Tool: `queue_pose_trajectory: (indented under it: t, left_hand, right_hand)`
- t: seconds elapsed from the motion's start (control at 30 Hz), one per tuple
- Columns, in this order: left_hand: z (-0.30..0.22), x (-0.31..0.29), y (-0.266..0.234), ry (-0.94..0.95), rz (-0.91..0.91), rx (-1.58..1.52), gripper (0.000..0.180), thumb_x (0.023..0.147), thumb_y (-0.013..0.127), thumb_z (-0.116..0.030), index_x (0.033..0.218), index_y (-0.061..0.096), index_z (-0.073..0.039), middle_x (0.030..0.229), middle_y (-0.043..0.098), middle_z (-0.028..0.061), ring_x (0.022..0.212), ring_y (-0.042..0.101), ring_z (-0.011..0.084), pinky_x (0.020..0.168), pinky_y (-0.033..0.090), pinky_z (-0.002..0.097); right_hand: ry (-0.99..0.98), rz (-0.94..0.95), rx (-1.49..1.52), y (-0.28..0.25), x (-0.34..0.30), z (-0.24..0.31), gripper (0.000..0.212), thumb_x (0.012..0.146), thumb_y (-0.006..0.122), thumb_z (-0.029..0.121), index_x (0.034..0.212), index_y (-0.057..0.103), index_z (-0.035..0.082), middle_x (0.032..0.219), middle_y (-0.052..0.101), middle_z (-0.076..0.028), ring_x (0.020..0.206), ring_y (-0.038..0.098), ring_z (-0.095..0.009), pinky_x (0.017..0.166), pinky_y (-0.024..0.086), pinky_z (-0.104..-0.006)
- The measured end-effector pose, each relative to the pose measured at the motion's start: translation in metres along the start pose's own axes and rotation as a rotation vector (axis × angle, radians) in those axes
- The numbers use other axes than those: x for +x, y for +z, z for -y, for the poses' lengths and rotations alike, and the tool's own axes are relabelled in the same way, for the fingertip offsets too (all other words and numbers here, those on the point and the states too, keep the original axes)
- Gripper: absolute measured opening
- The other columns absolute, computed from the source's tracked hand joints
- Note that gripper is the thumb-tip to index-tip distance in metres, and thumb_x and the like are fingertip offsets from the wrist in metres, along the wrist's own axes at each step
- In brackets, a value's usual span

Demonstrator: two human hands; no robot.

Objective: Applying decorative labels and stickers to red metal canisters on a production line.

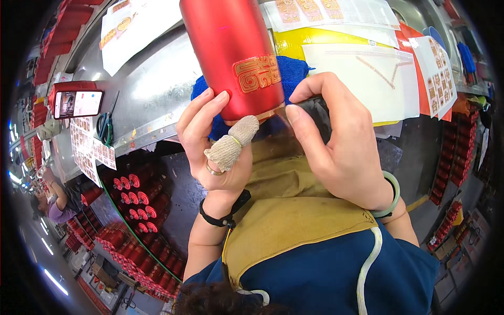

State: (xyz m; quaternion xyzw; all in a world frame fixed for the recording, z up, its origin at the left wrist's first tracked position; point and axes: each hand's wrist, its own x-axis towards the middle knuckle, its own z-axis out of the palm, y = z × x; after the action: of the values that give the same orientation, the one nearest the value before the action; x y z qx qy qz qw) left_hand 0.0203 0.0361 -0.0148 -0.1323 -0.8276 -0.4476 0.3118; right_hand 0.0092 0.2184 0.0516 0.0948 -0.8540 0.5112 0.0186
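Note:
A shiny red metal bottle (226,42) lies slanted across a blue cloth (294,71). A gold square-patterned decal (256,72) sits on its side, and a copper-coloured band (260,116) runs round its near end. My left hand (212,152) grips that near end, its fingers on the left side; a beige fabric finger cover (233,142) is on one digit. At the right of the band my right hand (336,136) is closed in a pinch, thumb and forefinger nearly meeting. What the fingertips hold is too small to make out. Something dark and glossy (317,118) shows inside that hand.
Decal sheets (441,73) and white papers (357,79) lie over the metal table (157,89). At the left are a phone (77,104) and scissors (106,123). Several red bottles (142,210) stand below the table's left side. A person (55,197) is farther left.

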Motion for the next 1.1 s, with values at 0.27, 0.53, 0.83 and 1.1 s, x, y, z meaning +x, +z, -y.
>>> queue_pose_trajectory:
  t: [0.27, 0.53, 0.83, 1.1]
  left_hand:
    - [-0.0009, 0.0010, -0.0013, 0.002, 0.023, 0.030, 0.057, 0.077, 0.087, 0.005, 0.127, 0.059, 0.008, 0.129, 0.060, 0.0161, 0.126, 0.060, 0.0326, 0.107, 0.057, 0.0473]
    - [-0.0003, 0.0006, -0.0020, -0.012, 0.011, 0.015, 0.056, 0.078, 0.086, 0.005, 0.127, 0.059, 0.008, 0.128, 0.061, 0.0155, 0.126, 0.060, 0.0324, 0.107, 0.056, 0.0469]
    - [0.0001, -0.0001, -0.0013, -0.014, 0.006, 0.012, 0.057, 0.077, 0.086, 0.006, 0.127, 0.059, 0.008, 0.128, 0.061, 0.0155, 0.126, 0.060, 0.0323, 0.107, 0.057, 0.0468]
    - [0.0012, 0.0005, -0.0022, 0.018, 0.023, 0.029, 0.059, 0.076, 0.088, 0.005, 0.127, 0.059, 0.008, 0.128, 0.061, 0.0153, 0.125, 0.060, 0.0320, 0.106, 0.058, 0.0469]
  right_hand:
    - [0.049, 0.000, 0.040, -0.0014, 0.0014, 0.0023, 0.012, 0.094, 0.067, 0.004, 0.101, 0.059, -0.001, 0.087, 0.062, -0.011, 0.076, 0.062, -0.022, 0.072, 0.050, -0.0332]
    - [-0.038, -0.011, 0.014, -0.0001, 0.0022, 0.0034, 0.012, 0.094, 0.067, 0.004, 0.101, 0.059, -0.001, 0.086, 0.062, -0.011, 0.075, 0.061, -0.023, 0.071, 0.050, -0.0329]
    - [-0.048, -0.004, 0.025, 0.0003, 0.0033, 0.0023, 0.011, 0.093, 0.067, 0.003, 0.100, 0.059, -0.001, 0.086, 0.063, -0.011, 0.075, 0.062, -0.022, 0.071, 0.050, -0.0330]
    - [-0.071, -0.026, -0.014, 0.0039, 0.0049, -0.0011, 0.011, 0.093, 0.068, 0.003, 0.100, 0.060, -0.001, 0.087, 0.063, -0.011, 0.076, 0.063, -0.023, 0.072, 0.051, -0.0334]
